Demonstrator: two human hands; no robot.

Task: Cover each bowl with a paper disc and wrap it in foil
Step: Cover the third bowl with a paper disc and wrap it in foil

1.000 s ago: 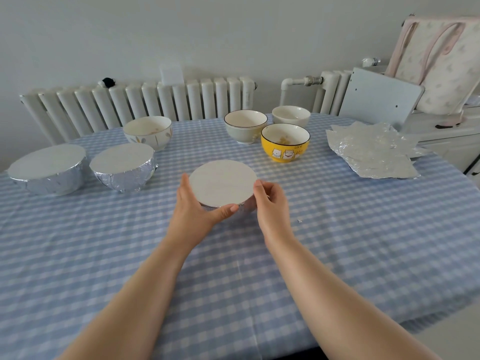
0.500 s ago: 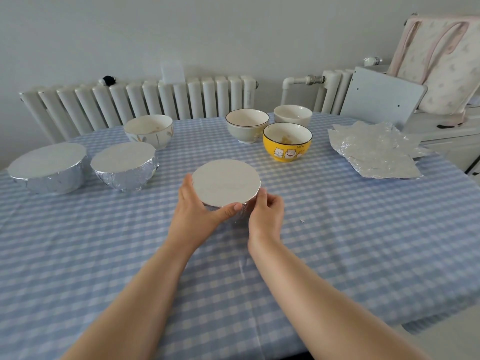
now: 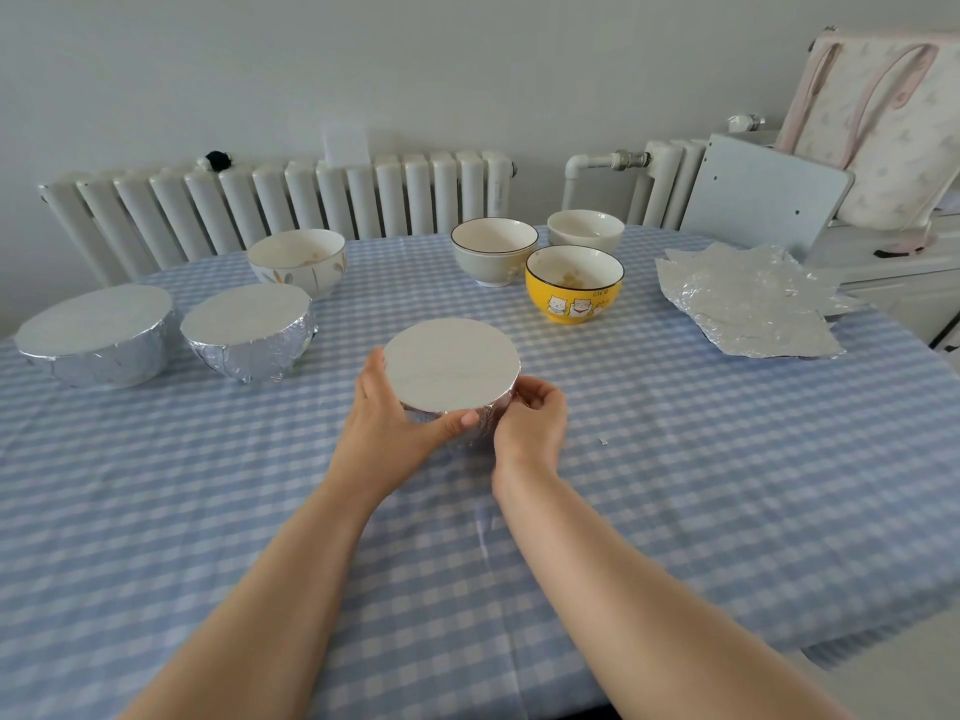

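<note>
At the middle of the table, the foil-wrapped bowl sat on the blue-and-white checked tablecloth, its top covered by a round paper disc. The left hand cupped the bowl's left side, thumb curled across the near foil wall under the disc's rim. The right hand pressed against the bowl's right side, its fingers curled in on the crinkled foil there, pinching it.

Two finished bowls stood to the left, just beside each other: a wide foil-wrapped bowl at the table's left edge and a rounder foil-wrapped bowl next to it, each capped with a pale disc. Behind the second one stood an uncovered white bowl with a leaf pattern.

Farther back, right of centre, three more uncovered bowls clustered close together: a cream bowl with a dark rim, a plain white bowl and a yellow bowl with cat drawings, the yellow one nearest. A stack of crumpled foil sheets lay on the table's right side, well apart from the hands. A small scrap lay on the cloth just right of the right hand. A white radiator ran along the wall behind the table
</note>
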